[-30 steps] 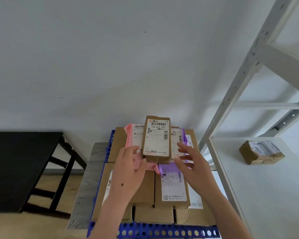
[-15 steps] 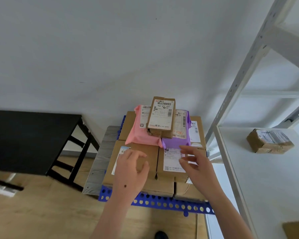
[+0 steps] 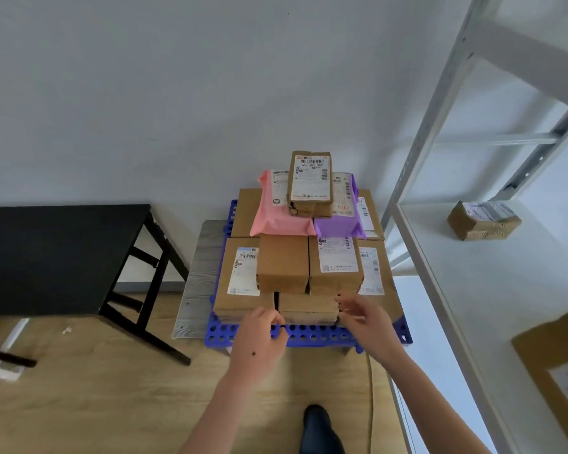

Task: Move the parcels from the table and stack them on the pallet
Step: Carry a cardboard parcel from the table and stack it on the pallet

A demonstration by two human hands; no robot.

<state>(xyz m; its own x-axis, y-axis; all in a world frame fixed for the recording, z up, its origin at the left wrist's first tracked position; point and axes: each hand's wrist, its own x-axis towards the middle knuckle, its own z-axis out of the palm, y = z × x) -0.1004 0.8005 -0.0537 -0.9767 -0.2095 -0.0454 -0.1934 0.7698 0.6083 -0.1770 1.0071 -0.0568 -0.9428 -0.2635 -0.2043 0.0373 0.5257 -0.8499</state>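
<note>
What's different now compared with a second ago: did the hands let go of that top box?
Yes. Both hands have left the top box and pulled back down to the front edge of the blue pallet; the left hand and right hand are empty. The box sits on the pink and purple mailers. The stack beneath and the box on the white table have not moved.

Bright, even daylight from the right, soft shadows, slightly blurry, wide-angle bending at edges.
</note>
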